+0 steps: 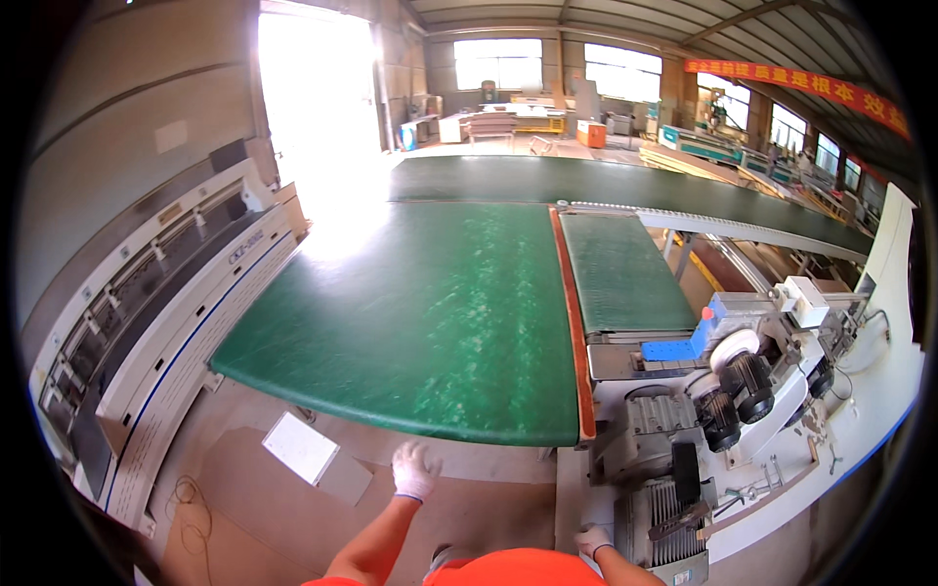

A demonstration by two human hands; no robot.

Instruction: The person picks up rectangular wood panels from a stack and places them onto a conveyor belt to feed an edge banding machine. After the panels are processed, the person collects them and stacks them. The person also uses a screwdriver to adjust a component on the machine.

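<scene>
My left hand (414, 470), in a white work glove, hangs in the air just in front of the near edge of a wide green conveyor belt (430, 313); its fingers are spread and it holds nothing. My right hand (593, 539), also gloved, is low at the bottom edge beside a grey motor housing (664, 508), its fingers curled with nothing visible in them. An orange strip (576, 332) runs along the belt's right side.
A narrower green belt (625, 273) lies to the right, with black motors (738, 386) and a blue block (669, 349) beyond it. A long white machine (166, 322) lines the left. A white board (301, 447) lies on the brown floor.
</scene>
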